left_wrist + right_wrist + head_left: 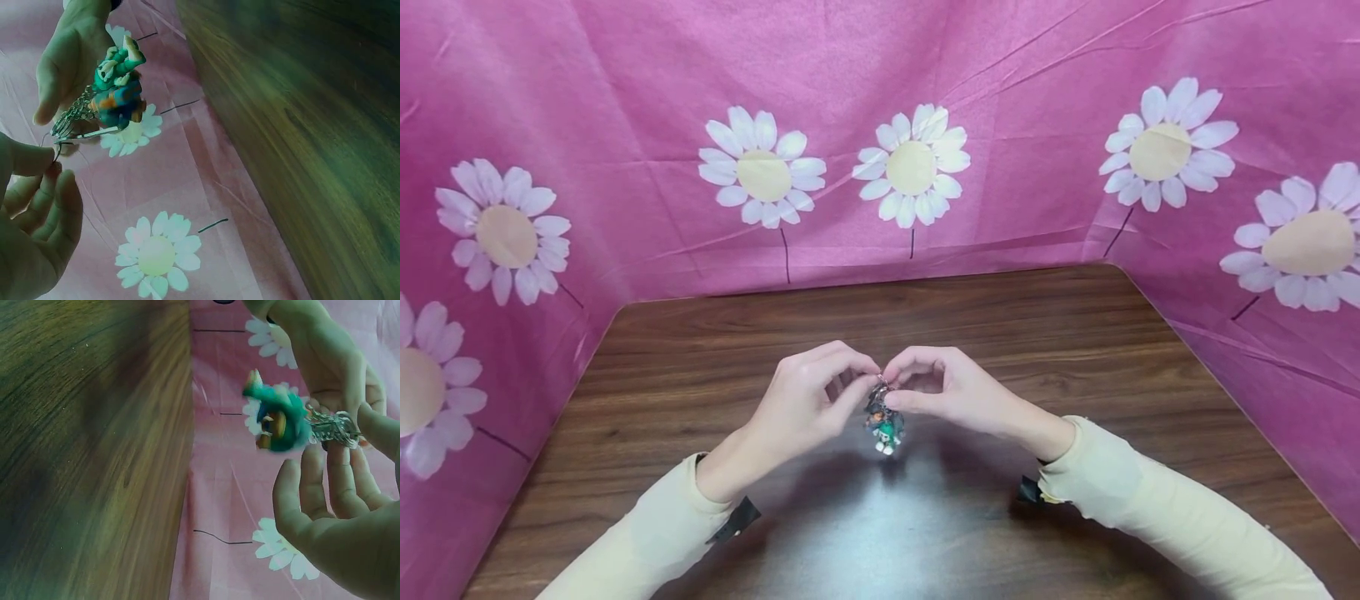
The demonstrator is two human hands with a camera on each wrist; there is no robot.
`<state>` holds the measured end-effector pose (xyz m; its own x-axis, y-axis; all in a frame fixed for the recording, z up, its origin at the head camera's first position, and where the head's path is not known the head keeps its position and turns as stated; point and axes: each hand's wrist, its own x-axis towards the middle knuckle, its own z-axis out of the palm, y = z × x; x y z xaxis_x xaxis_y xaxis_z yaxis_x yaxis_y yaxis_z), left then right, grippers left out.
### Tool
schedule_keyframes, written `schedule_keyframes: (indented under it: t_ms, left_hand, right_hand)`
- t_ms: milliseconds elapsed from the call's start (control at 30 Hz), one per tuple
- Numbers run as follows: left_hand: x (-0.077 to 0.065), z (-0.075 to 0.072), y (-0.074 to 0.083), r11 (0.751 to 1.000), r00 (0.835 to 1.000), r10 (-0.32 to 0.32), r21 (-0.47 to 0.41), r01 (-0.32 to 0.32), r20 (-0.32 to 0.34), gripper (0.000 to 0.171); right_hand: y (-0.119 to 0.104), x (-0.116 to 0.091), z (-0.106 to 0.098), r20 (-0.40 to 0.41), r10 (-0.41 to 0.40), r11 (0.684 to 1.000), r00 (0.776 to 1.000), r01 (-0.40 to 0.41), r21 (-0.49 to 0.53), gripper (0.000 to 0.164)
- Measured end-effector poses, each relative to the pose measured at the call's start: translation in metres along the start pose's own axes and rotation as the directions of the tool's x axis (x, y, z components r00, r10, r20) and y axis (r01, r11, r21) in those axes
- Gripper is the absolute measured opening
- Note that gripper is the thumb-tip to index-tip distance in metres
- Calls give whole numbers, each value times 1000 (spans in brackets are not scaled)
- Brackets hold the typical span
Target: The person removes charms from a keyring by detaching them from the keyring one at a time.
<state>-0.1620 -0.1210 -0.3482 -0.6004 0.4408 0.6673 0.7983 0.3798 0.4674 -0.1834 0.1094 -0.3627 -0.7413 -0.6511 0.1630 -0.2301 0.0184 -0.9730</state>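
Note:
A bunch of figurine keychains (886,427) hangs between the two hands in the head view, with a green and white figure lowest. Its metal chains and ring (72,122) gather at the fingertips. My left hand (808,392) pinches the ring between thumb and index finger. From the other side, my right hand (958,390) holds the ring and chain end (340,429) with thumb and fingertips. Blue and orange figures (119,103) hang beside the green one in the left wrist view. The green figure (284,419) is blurred in the right wrist view.
Under the hands lies a dark wood-grain table (715,333), with a bright reflection near its front. Pink cloth (640,125) printed with white daisies stands around its back and sides. Dark patches (733,521) show below the cream sleeves (1120,475).

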Motion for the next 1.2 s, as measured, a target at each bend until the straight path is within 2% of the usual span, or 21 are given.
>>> schedule_keyframes:
  t_ms: [100, 233, 300, 433, 700, 900, 1100, 1200]
  left_hand:
    - [-1, 2, 1, 1000, 1000, -28, -10, 28, 8, 6]
    - [-1, 4, 2, 996, 997, -75, -48, 75, 13, 6]
    - [0, 3, 3, 993, 995, -102, -56, 102, 6, 5]
    - [1, 1, 3, 989, 990, -138, -53, 138, -13, 4]
    - [2, -1, 1, 978, 982, -186, -99, 183, -16, 5]
    - [3, -2, 2, 974, 981, -192, -130, 188, -21, 6]
    - [4, -2, 3, 969, 983, -179, -181, 167, -52, 9]
    - [4, -1, 3, 969, 984, -167, -193, 153, -61, 10]
  right_hand:
    - [3, 2, 2, -3, -14, 1000, 1000, 13, -15, 28]
    - [5, 2, 7, -27, -45, 993, 999, 41, -108, 38]
    - [6, 2, 10, -52, -78, 982, 996, 67, -176, 38]
    - [7, 0, 9, -87, -136, 968, 987, 113, -223, 32]
    - [10, -2, 2, -103, -217, 959, 971, 192, -210, 24]
    - [12, -2, -1, -71, -210, 962, 975, 193, -193, 36]
    - [14, -1, -1, -49, -165, 972, 985, 154, -179, 29]
    - [12, 0, 0, -36, -166, 972, 985, 158, -177, 34]
